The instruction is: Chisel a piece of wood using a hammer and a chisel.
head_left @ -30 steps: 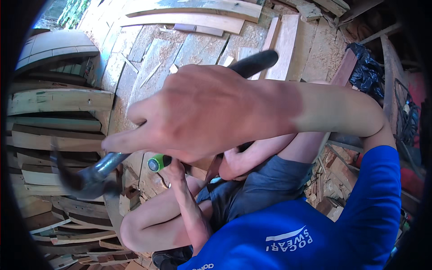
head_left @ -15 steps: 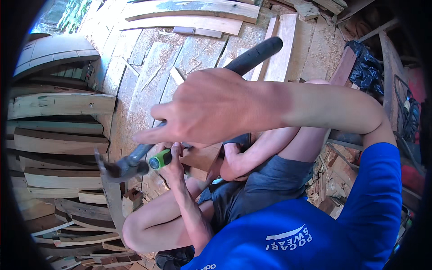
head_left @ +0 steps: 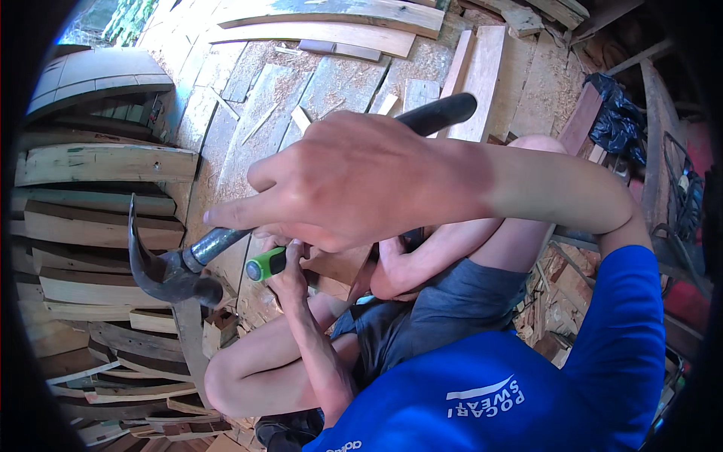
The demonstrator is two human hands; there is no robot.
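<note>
My right hand (head_left: pixel 339 177) is closed around a claw hammer (head_left: pixel 169 275), its black grip end sticking out to the upper right. The forefinger lies stretched along the metal shaft, and the head with its curved claw hangs to the left. Below it, my left hand (head_left: pixel 290 282) grips a tool with a green and black handle (head_left: pixel 265 264), butt end toward the hammer's head. The tool's working end is hidden behind my right hand. A brown wooden piece (head_left: pixel 331 273) lies just right of my left hand, between my bent legs, partly covered.
Curved wooden ribs (head_left: pixel 105 166) line the left side. Planks (head_left: pixel 324 36) lie on the sawdust-strewn board floor (head_left: pixel 263 98) ahead, with more boards (head_left: pixel 482 83) further right. A black plastic bag (head_left: pixel 617 120) and cables (head_left: pixel 689 196) are at the right; offcuts (head_left: pixel 580 286) lie beside my leg.
The hammer's head has swung left and its claw now shows clearly, where it was blurred before. My left hand keeps its hold on the green-handled tool in nearly the same place.
</note>
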